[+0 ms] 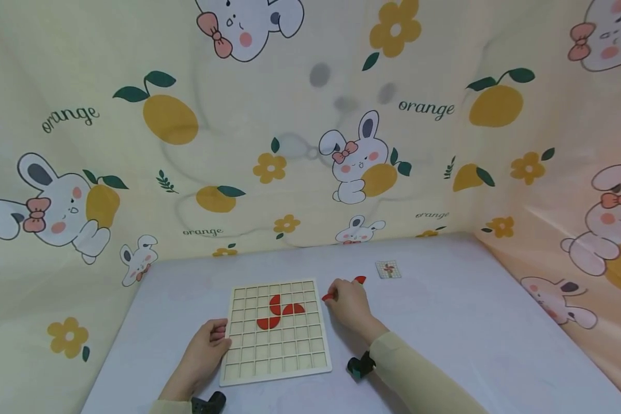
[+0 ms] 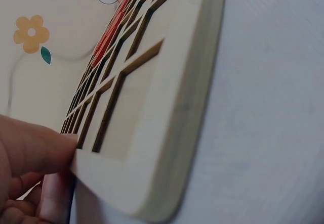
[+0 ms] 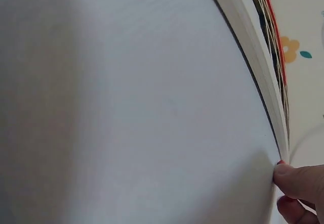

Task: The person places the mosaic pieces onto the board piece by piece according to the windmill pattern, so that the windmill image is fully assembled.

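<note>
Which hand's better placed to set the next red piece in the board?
Probably the right hand: it pinches a red piece near the right edge of the board. The left hand is occupied, gripping the left edge.

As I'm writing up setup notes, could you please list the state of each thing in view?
Board: flat on the table, partly filled.
Red pieces in the grid: set in three half-round shapes.
Left hand: grips the board's left edge.
Right hand: pinches a red piece.
Held red piece: off the grid.
Other red piece: outside the board, unheld.
Picture card: printed side up.
</note>
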`<act>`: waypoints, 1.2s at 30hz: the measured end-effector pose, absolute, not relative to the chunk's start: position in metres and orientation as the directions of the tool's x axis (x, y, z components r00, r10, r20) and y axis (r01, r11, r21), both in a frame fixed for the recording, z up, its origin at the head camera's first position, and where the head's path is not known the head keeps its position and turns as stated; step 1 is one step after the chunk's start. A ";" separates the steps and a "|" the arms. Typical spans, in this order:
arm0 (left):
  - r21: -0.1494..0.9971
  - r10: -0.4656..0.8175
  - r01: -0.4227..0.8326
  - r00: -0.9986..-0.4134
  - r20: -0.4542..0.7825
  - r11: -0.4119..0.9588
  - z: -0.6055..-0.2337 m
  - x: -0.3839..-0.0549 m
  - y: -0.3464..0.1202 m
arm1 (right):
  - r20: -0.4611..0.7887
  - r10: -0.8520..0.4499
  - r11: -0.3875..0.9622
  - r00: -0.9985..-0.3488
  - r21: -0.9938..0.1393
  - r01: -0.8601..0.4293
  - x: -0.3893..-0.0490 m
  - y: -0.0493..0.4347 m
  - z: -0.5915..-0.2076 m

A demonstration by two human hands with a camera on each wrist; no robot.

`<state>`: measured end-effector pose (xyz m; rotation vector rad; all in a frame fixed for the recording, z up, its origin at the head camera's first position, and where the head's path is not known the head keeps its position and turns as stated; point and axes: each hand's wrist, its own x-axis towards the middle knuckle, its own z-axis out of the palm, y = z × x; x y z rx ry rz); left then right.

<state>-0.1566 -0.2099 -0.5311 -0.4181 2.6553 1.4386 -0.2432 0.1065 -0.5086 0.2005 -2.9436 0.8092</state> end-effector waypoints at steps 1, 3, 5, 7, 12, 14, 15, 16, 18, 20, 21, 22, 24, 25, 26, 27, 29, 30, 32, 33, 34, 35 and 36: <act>0.808 -0.193 -0.280 -0.959 -0.208 0.518 -0.531 -0.156 -0.210 | 0.110 -0.111 0.853 -0.988 -0.499 -0.152 -0.242 0.107 -0.508; 0.810 -0.190 -0.275 -0.960 -0.205 0.517 -0.530 -0.155 -0.210 | 0.094 -0.124 0.853 -0.988 -0.498 -0.154 -0.241 0.107 -0.506; 0.813 -0.185 -0.267 -0.963 -0.198 0.517 -0.528 -0.154 -0.210 | 0.072 -0.134 0.848 -0.988 -0.508 -0.152 -0.239 0.107 -0.505; 0.814 -0.180 -0.260 -0.965 -0.193 0.520 -0.528 -0.153 -0.209 | 0.048 -0.134 0.840 -0.990 -0.525 -0.139 -0.239 0.108 -0.504; 0.810 -0.180 -0.266 -0.963 -0.200 0.523 -0.528 -0.153 -0.210 | 0.042 -0.092 0.796 -0.995 -0.597 -0.099 -0.235 0.104 -0.502; 0.808 -0.182 -0.273 -0.961 -0.207 0.522 -0.528 -0.153 -0.210 | 0.042 -0.089 0.749 -0.995 -0.656 -0.094 -0.231 0.098 -0.501; 0.808 -0.184 -0.277 -0.960 -0.211 0.520 -0.527 -0.153 -0.210 | 0.035 -0.096 0.719 -0.995 -0.688 -0.094 -0.228 0.095 -0.500; 0.808 -0.186 -0.279 -0.959 -0.213 0.518 -0.527 -0.153 -0.210 | 0.031 -0.109 0.691 -0.994 -0.716 -0.098 -0.224 0.090 -0.500; 0.810 -0.185 -0.278 -0.960 -0.212 0.516 -0.526 -0.153 -0.210 | 0.022 -0.148 0.649 -0.989 -0.752 -0.113 -0.218 0.082 -0.502; 0.813 -0.184 -0.277 -0.960 -0.211 0.512 -0.526 -0.153 -0.210 | 0.027 -0.184 0.632 -0.983 -0.763 -0.139 -0.211 0.073 -0.504; 0.816 -0.181 -0.274 -0.961 -0.210 0.509 -0.526 -0.153 -0.210 | 0.030 -0.198 0.626 -0.980 -0.766 -0.149 -0.209 0.069 -0.505; 0.818 -0.179 -0.272 -0.962 -0.209 0.507 -0.525 -0.153 -0.210 | 0.037 -0.210 0.624 -0.977 -0.764 -0.163 -0.206 0.065 -0.506; 0.822 -0.171 -0.264 -0.964 -0.204 0.504 -0.525 -0.153 -0.210 | 0.047 -0.226 0.618 -0.973 -0.765 -0.180 -0.203 0.057 -0.509; 0.823 -0.171 -0.264 -0.964 -0.205 0.503 -0.525 -0.153 -0.210 | 0.050 -0.232 0.617 -0.971 -0.764 -0.187 -0.201 0.054 -0.510; 0.824 -0.169 -0.262 -0.964 -0.203 0.502 -0.525 -0.152 -0.210 | 0.052 -0.240 0.615 -0.969 -0.764 -0.193 -0.200 0.051 -0.511; 0.824 -0.169 -0.263 -0.964 -0.204 0.502 -0.525 -0.152 -0.211 | 0.057 -0.249 0.611 -0.967 -0.765 -0.202 -0.199 0.049 -0.512; 0.823 -0.170 -0.265 -0.964 -0.206 0.503 -0.526 -0.152 -0.211 | 0.058 -0.258 0.616 -0.964 -0.759 -0.210 -0.197 0.045 -0.513; 0.821 -0.172 -0.268 -0.963 -0.209 0.504 -0.526 -0.152 -0.211 | 0.056 -0.260 0.620 -0.964 -0.756 -0.211 -0.196 0.043 -0.514; 0.820 -0.173 -0.270 -0.962 -0.210 0.504 -0.527 -0.153 -0.210 | 0.053 -0.260 0.627 -0.964 -0.750 -0.210 -0.195 0.040 -0.514; 0.821 -0.172 -0.269 -0.963 -0.210 0.504 -0.527 -0.153 -0.210 | 0.052 -0.259 0.632 -0.965 -0.746 -0.210 -0.195 0.039 -0.514; 0.822 -0.171 -0.268 -0.963 -0.209 0.503 -0.527 -0.153 -0.210 | 0.047 -0.256 0.639 -0.966 -0.742 -0.205 -0.195 0.038 -0.513; 0.823 -0.170 -0.266 -0.963 -0.208 0.502 -0.527 -0.153 -0.210 | 0.044 -0.255 0.644 -0.966 -0.737 -0.204 -0.195 0.037 -0.513; 0.824 -0.169 -0.264 -0.964 -0.206 0.501 -0.527 -0.153 -0.211 | 0.043 -0.255 0.649 -0.966 -0.733 -0.204 -0.195 0.036 -0.513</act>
